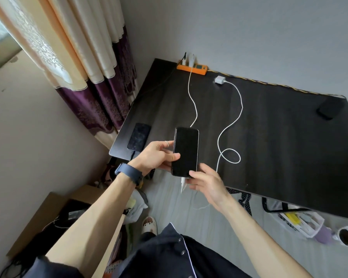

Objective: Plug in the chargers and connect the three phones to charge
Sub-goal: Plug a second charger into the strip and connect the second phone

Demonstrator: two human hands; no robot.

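Note:
My left hand (157, 155) grips a black phone (185, 151) by its left edge, screen up, above the near edge of the dark table (279, 137). At the phone's bottom end my right hand (207, 183) pinches a white cable plug (183, 183). A second dark phone (139, 136) lies flat at the table's left corner with a dark cable at its near end. An orange power strip (192, 68) sits at the back edge with a white charger (191, 58) plugged in; its cable (193, 101) runs toward the held phone. Another white charger (219, 80) lies unplugged with a looping cable (229, 155).
A black object (329, 110) rests at the table's far right corner. Curtains (92, 57) hang to the left. Below the table are a cardboard box (52, 217), bags, a slipper (149, 224) and a basket of small items (301, 223).

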